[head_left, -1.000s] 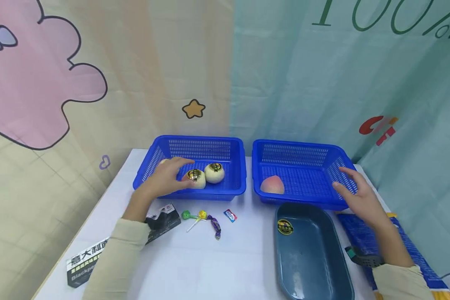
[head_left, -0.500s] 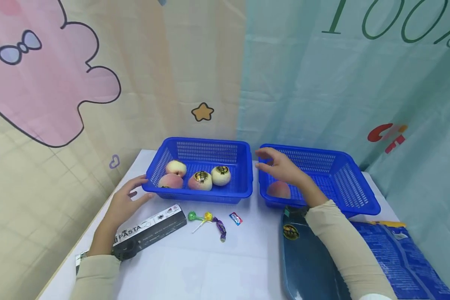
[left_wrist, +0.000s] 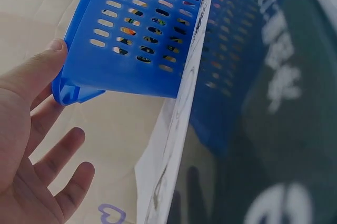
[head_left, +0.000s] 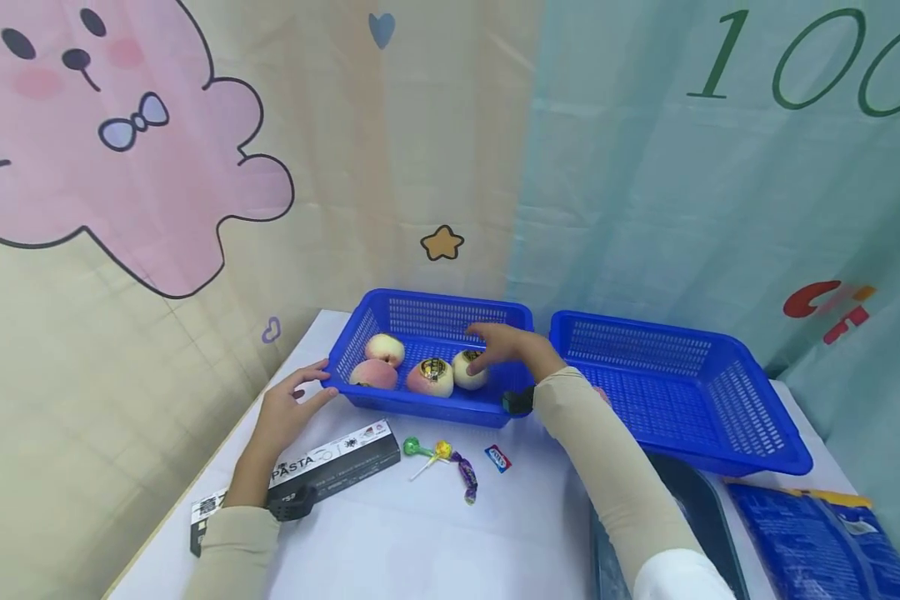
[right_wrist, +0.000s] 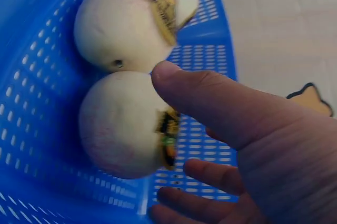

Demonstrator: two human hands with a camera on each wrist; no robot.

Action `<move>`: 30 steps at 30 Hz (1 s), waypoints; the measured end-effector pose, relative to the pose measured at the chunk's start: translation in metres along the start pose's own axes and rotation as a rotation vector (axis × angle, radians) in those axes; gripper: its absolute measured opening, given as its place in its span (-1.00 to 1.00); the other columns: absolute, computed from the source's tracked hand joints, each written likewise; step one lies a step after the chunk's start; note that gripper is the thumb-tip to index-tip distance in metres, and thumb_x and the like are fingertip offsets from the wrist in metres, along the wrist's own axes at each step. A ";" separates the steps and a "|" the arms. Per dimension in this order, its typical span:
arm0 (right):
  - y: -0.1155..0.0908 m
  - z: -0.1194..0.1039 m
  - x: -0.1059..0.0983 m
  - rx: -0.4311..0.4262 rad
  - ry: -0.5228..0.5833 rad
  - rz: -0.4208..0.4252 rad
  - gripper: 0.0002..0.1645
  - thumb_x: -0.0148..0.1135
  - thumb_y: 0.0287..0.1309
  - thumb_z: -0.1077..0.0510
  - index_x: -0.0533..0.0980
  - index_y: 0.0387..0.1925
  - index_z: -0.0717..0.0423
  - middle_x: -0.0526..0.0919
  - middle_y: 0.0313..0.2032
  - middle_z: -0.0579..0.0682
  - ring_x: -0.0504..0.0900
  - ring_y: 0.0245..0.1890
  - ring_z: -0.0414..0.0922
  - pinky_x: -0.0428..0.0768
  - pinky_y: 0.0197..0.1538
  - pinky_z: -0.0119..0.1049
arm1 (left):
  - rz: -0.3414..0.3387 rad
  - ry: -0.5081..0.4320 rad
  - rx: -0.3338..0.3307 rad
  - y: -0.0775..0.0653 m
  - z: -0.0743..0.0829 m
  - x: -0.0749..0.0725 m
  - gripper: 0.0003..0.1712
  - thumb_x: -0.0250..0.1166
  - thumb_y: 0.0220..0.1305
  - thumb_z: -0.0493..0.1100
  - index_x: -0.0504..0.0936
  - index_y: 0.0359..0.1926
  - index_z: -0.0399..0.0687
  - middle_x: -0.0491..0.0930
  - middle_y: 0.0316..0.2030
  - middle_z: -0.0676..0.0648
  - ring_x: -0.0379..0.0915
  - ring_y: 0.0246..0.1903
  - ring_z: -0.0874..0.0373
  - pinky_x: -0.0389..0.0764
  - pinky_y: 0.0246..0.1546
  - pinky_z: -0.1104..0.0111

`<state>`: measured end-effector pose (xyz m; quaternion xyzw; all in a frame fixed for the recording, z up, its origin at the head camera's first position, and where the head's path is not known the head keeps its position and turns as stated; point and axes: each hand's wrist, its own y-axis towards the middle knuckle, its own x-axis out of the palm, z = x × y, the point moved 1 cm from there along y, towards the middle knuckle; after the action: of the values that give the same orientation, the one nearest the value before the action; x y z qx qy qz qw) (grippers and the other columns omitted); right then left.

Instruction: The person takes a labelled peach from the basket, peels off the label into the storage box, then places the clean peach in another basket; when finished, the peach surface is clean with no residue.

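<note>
In the head view, my left hand (head_left: 283,414) is at the near left corner of the left blue basket (head_left: 427,412). In the left wrist view its thumb and index finger pinch the basket's rim, the other fingers spread below. My right hand (head_left: 508,346) reaches into the same basket over the rightmost pale peach (head_left: 461,377), which bears a black-and-gold sticker. The right wrist view shows the thumb right at that peach (right_wrist: 118,129), its fingers spread and not closed round it. Beside it lie a stickered peach (head_left: 429,380), a pink peach (head_left: 373,374) and a yellowish peach (head_left: 385,349).
The right blue basket (head_left: 667,392) stands alongside, its peach mostly hidden by my right sleeve. A black pasta box (head_left: 345,462), lollipops (head_left: 442,450) and wrapped candies (head_left: 466,477) lie in front. A dark tub (head_left: 708,508) and a blue bag (head_left: 832,533) are at right.
My right hand has moved left from the right basket into the left one. My left hand has left the peaches and come to the left basket's corner. The head view has turned left.
</note>
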<state>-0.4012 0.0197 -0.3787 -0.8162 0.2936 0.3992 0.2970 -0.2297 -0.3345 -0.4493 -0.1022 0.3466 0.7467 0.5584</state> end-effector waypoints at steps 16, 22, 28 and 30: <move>0.011 0.013 0.025 0.180 0.094 -0.013 -0.24 0.51 0.12 -0.07 0.44 0.28 0.11 0.55 0.10 0.07 0.58 -0.02 0.03 0.63 0.01 -0.10 | 0.018 -0.017 0.026 -0.002 -0.002 0.008 -0.65 0.46 0.28 -0.11 0.67 0.01 -0.19 0.54 0.26 -0.10 0.46 0.21 -0.15 0.54 0.00 -0.17; 0.012 0.012 0.018 0.101 -0.034 0.074 -0.26 0.51 0.06 -0.08 0.48 0.20 0.15 0.59 0.00 0.03 0.53 -0.03 -0.04 0.56 0.06 -0.15 | 0.011 -0.013 0.016 0.002 -0.004 0.009 -0.64 0.46 0.28 -0.11 0.68 0.01 -0.19 0.55 0.26 -0.08 0.47 0.19 -0.14 0.55 0.00 -0.13; -0.012 -0.004 -0.009 -0.055 -0.047 0.179 -0.23 0.48 0.04 -0.02 0.42 0.24 0.18 0.59 0.00 0.05 0.55 -0.10 -0.05 0.59 -0.06 -0.18 | 0.025 0.021 0.013 0.002 -0.004 0.005 -0.63 0.44 0.30 -0.08 0.68 0.03 -0.18 0.56 0.25 -0.08 0.45 0.22 -0.13 0.55 0.00 -0.10; -0.028 -0.008 -0.018 -0.112 -0.032 0.209 -0.21 0.49 0.03 -0.02 0.41 0.26 0.17 0.58 0.02 0.05 0.55 -0.10 -0.06 0.60 -0.08 -0.18 | 0.036 0.032 0.015 0.002 -0.004 0.003 -0.64 0.45 0.30 -0.08 0.68 0.03 -0.18 0.56 0.25 -0.08 0.47 0.21 -0.04 0.55 -0.01 -0.08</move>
<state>-0.3867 0.0363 -0.3531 -0.7902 0.3494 0.4566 0.2124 -0.2338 -0.3354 -0.4533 -0.1036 0.3627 0.7522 0.5402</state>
